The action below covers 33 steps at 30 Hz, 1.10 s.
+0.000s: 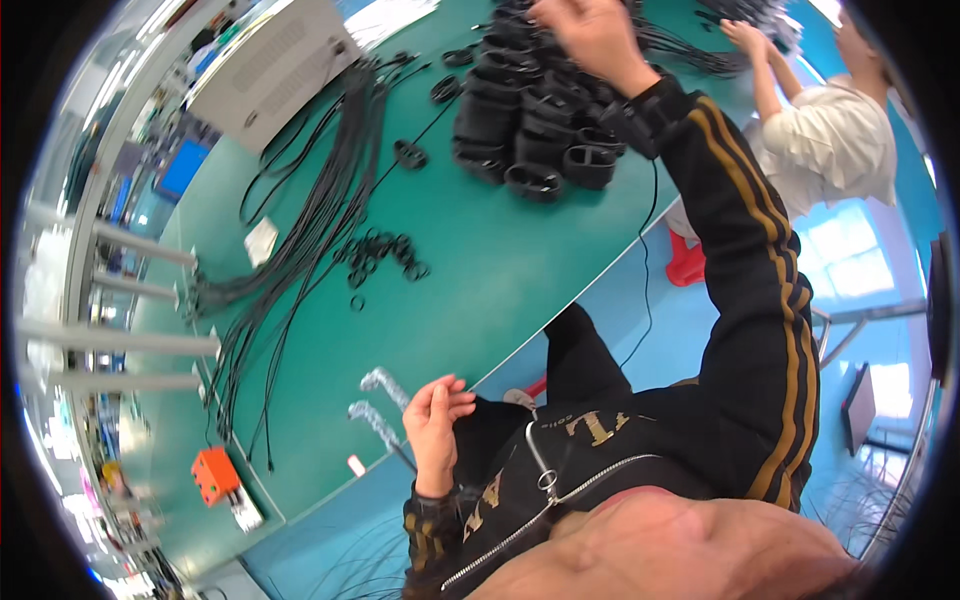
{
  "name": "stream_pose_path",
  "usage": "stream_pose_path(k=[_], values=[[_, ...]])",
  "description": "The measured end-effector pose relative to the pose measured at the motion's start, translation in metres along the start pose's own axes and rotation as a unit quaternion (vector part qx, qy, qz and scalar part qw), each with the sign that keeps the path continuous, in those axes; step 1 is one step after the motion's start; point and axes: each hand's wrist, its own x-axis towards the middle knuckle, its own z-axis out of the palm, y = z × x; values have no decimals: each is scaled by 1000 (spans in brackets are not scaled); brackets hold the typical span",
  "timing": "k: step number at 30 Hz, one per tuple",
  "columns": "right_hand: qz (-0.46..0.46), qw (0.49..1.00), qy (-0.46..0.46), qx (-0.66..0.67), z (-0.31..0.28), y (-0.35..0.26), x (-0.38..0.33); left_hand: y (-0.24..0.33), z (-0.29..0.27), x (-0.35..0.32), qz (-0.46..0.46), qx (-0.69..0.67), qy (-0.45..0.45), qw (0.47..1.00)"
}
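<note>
My left hand (436, 430) is over the near edge of the green table (470, 290). Its fingers are loosely bent and a little apart, and nothing shows in them. Beside it, two rods with crinkled silvery wrapping (378, 418) stick up at the table edge. Farther off, my right hand (592, 38) hovers over a large pile of black ring-shaped pieces with straps or bands (540, 120). Its fingers are stretched out and somewhat blurred, reaching the upper rim of the view; I see nothing held in them. A dark band circles my right wrist.
Long black cables (330, 200) lie along the left. Small black rings (375, 255) are heaped mid-table. A beige metal box (270, 75) stands at the far left, an orange block (214, 474) at the near left. A co-worker in white (835, 140) works at the far right.
</note>
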Motion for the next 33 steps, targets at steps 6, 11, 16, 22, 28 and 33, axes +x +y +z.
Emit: stream_pose_path(k=[6,11,16,22,28,33], values=[[-94,900,-421,-63,203,-68,-58,9,-26,-17,38,-5,-16,999],[-74,868,-455,-182,336,-43,-75,11,-74,-47,95,-42,63,993],[-100,823,-527,-187,386,-59,-93,8,-110,-60,98,-60,111,987],[-211,823,-467,-246,403,-54,-92,9,-122,-53,101,-72,107,986],[-251,862,-358,-257,391,-88,-40,19,-135,-39,156,-20,113,981],[-267,795,-462,-287,385,-98,-35,22,-133,-34,182,-16,100,978]])
